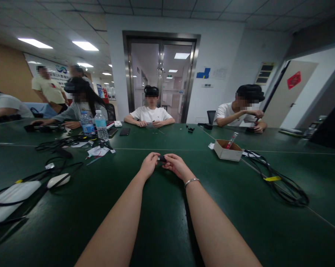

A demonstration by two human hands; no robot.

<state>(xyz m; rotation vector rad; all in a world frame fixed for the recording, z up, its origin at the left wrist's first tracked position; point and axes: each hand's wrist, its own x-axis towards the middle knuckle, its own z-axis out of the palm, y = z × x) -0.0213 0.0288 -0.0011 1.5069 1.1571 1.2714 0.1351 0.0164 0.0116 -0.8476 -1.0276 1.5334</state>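
Observation:
Above the green table point(167, 207), both my hands meet at a small black piece with a silvery end point(162, 159). Its exact kind is too small to make out. My left hand point(150, 165) has its fingertips closed on the silvery end. The black end is pinched between the thumb and fingers of my right hand point(177, 165), which has a metal bangle point(191, 181) at its wrist. My fingers partly hide the piece.
Right of my hands stands an open cardboard box point(228, 154) with a red-and-clear tube in it, near a coiled black cable point(286, 189). Leftward are water bottles point(101, 124), paper scraps point(98, 151), tangled cables point(61, 142) and a white mouse point(58, 180). People in headsets sit opposite.

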